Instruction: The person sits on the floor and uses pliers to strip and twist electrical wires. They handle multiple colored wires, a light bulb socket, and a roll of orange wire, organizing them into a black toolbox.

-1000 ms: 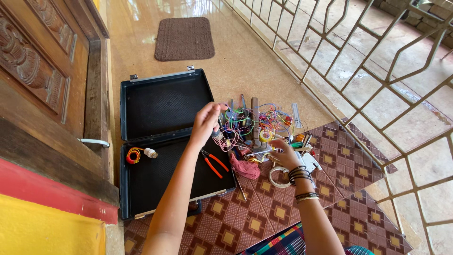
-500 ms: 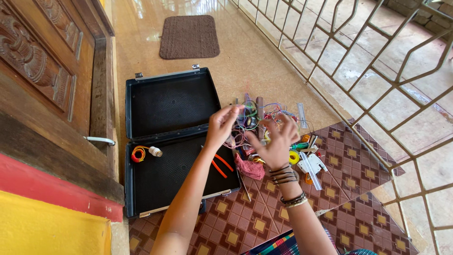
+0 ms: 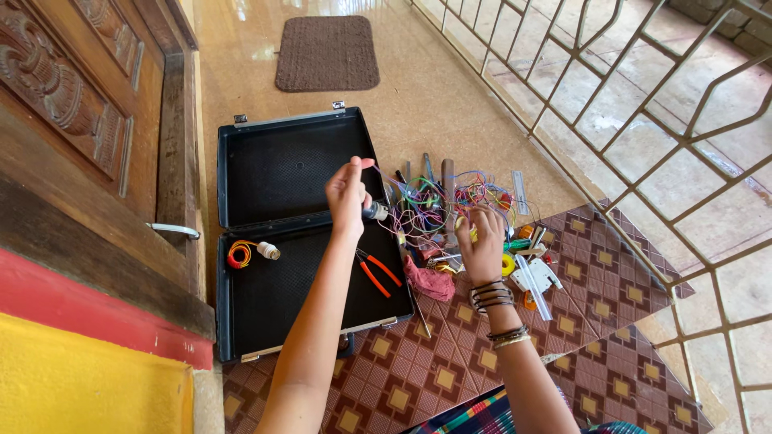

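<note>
Two hands work over a pile of coloured wires [image 3: 438,205] lying on the floor just right of an open black case [image 3: 301,233]. In the case lie an orange wire coil with a white plug [image 3: 248,253] and red-handled pliers [image 3: 378,272]. The left hand [image 3: 347,197] is raised over the case's hinge, fingers closed on a small metal-tipped fitting [image 3: 375,211] with thin wires trailing into the pile. The right hand [image 3: 481,245] is curled down among the wires; I cannot tell what it grips. This looks like teasing one lead free; next the strands want separating gently. A second ago the left hand reached into the pile; since then it has lifted clear.
</note>
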